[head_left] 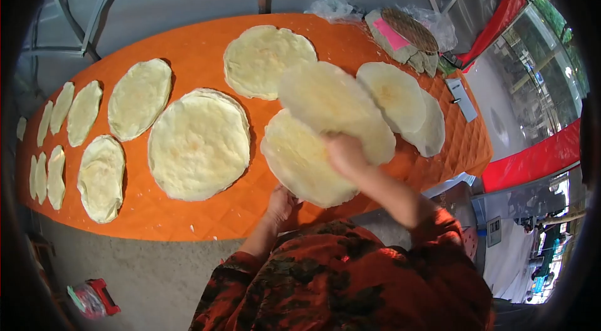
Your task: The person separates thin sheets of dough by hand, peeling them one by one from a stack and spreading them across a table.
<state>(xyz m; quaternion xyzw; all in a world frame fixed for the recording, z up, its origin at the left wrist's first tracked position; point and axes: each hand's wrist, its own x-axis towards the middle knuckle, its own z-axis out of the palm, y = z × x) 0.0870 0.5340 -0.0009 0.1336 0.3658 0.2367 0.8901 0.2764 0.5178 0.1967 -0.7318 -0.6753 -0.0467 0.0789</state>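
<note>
your right hand (345,154), blurred, is against the upper flatbread (335,102), which overlaps the lower flatbread (299,162) on the orange counter (169,223); i can't tell if its fingers are clamped. your left hand (283,204) is at the lower flatbread's near edge, fingers partly hidden, grip unclear.

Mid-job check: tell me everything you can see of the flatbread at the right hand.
The flatbread at the right hand is a thin, pale cream sheet, roughly oval in this view. It looks like soft dough; motion blur hides finer detail. The hand meets its lower edge, seemingly gripping it. Over the orange table cover, it partly hides another flatbread; whether the two touch, I can't tell.
</note>
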